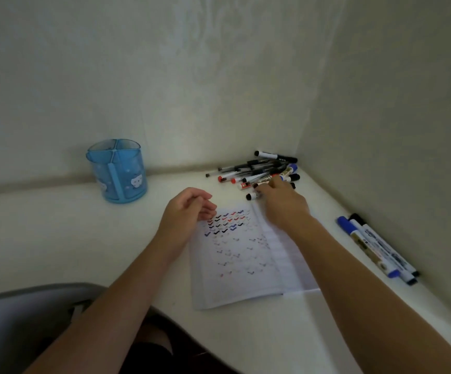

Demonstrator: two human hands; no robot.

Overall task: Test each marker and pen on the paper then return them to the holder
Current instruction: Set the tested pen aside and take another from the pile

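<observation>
A white paper covered in black, blue and red tick marks lies on the white desk. At the far right corner sits a pile of pens and markers. My right hand reaches into the near edge of that pile, its fingers curled round a black-capped marker whose body is hidden under the hand. My left hand hovers at the paper's top left corner, loosely curled and holding nothing. The blue translucent holder stands upright at the back left and looks empty.
Three markers, one blue-capped and two black-capped, lie side by side along the right wall. Walls close the desk at the back and right. A grey chair sits at the lower left, beyond the desk's curved front edge.
</observation>
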